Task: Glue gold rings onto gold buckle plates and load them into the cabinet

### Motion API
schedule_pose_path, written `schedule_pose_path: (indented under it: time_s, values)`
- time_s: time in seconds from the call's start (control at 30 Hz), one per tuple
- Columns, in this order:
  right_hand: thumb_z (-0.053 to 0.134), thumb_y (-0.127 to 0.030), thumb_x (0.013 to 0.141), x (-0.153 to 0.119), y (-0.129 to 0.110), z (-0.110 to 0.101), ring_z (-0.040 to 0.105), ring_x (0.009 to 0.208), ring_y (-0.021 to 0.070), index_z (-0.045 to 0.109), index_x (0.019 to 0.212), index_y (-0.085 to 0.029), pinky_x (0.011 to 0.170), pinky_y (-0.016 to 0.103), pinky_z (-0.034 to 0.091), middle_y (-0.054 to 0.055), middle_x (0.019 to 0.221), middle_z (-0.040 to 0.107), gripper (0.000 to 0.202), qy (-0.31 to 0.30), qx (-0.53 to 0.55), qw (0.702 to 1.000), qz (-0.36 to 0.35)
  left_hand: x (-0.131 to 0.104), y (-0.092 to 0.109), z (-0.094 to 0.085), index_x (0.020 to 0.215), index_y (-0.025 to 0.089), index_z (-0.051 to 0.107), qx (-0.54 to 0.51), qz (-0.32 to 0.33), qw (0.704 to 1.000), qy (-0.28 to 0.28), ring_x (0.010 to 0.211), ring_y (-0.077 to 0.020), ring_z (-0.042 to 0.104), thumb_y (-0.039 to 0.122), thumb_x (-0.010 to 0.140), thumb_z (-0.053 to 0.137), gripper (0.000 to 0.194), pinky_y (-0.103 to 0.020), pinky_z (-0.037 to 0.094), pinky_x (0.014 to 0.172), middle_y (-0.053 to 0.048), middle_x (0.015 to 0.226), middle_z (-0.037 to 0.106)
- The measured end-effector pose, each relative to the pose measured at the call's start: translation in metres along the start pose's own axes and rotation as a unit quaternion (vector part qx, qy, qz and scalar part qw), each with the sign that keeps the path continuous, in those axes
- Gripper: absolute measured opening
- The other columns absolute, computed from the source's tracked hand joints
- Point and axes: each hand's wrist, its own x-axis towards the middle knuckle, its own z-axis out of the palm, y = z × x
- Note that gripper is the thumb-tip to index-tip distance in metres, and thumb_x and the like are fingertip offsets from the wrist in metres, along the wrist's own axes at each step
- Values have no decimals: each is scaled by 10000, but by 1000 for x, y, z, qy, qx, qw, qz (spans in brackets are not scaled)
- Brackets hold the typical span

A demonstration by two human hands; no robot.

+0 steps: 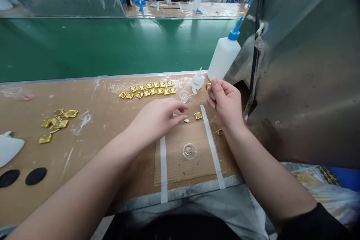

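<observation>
My right hand (pixel 226 101) pinches a small gold ring-like piece (pixel 208 85) between thumb and fingers, in front of the large white bottle. My left hand (pixel 163 116) hovers over the far edge of a cardboard sheet (pixel 174 168), thumb and fingers apart. Just under its fingertips lies a small white piece (pixel 186 120), partly hidden. Between the hands a square gold piece (pixel 198 115) rests at the sheet's far edge. A small clear cup (pixel 190 151) sits on the cardboard. Another gold ring (pixel 220 132) lies by my right wrist.
Gold pieces (pixel 153 91) stand in two rows, others (pixel 57 122) in a heap at left. A clear cup (pixel 184 96), a small white bottle (pixel 198 81) and a large blue-capped bottle (pixel 224 56) stand behind. Metal panel (pixel 303 75) at right; green belt (pixel 107 47) beyond; a person opposite.
</observation>
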Motion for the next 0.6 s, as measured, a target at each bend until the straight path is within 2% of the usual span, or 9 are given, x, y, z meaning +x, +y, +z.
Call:
schedule_pose_path:
  time_s: [0.07,0.13,0.23,0.33,0.43,0.5,0.6]
  values:
    - [739,-736,834,0,1,0,315,464,76,619,733,-214,467,283,195,-62,564,376,545,1,5,1000,-14,16,9,7,1114,204,771,115,73,989,-48,880,-242,677,297,961,704,191,-334,491,756,-75,1039,750]
    - [733,-749,828,1,1,-1,303,459,75,608,729,-217,458,282,189,-66,563,363,556,6,10,1000,-23,29,19,15,1019,164,765,195,118,969,-93,844,-256,678,247,981,649,148,-338,490,719,-96,966,724]
    - [709,-771,830,2,3,-2,290,460,79,594,726,-222,449,281,197,-70,556,339,571,18,10,999,-28,39,30,24,891,142,739,264,156,941,-144,722,-223,653,110,970,562,197,-319,468,648,-95,863,685]
    - [696,-785,830,3,5,-3,299,466,85,606,735,-221,454,281,215,-70,543,341,579,28,12,999,-32,42,34,28,891,126,737,317,194,913,-170,683,-209,638,7,920,526,244,-313,450,616,-102,849,674]
    - [696,-790,825,4,6,-4,310,474,86,610,736,-218,460,281,222,-65,549,363,585,35,20,999,-36,46,32,27,921,108,743,350,230,887,-192,681,-217,634,-1,916,517,251,-321,441,606,-126,877,680]
    - [700,-786,823,4,6,-5,309,475,85,605,732,-217,461,282,221,-65,555,362,585,46,30,998,-42,50,28,27,923,110,739,342,241,887,-196,672,-207,622,15,926,523,236,-316,434,609,-124,882,682]
    - [695,-774,838,3,5,-5,309,482,85,604,740,-217,469,281,230,-66,560,357,573,76,34,995,-50,52,21,28,891,123,724,285,218,920,-157,662,-198,598,119,977,533,209,-313,428,619,-106,848,676]
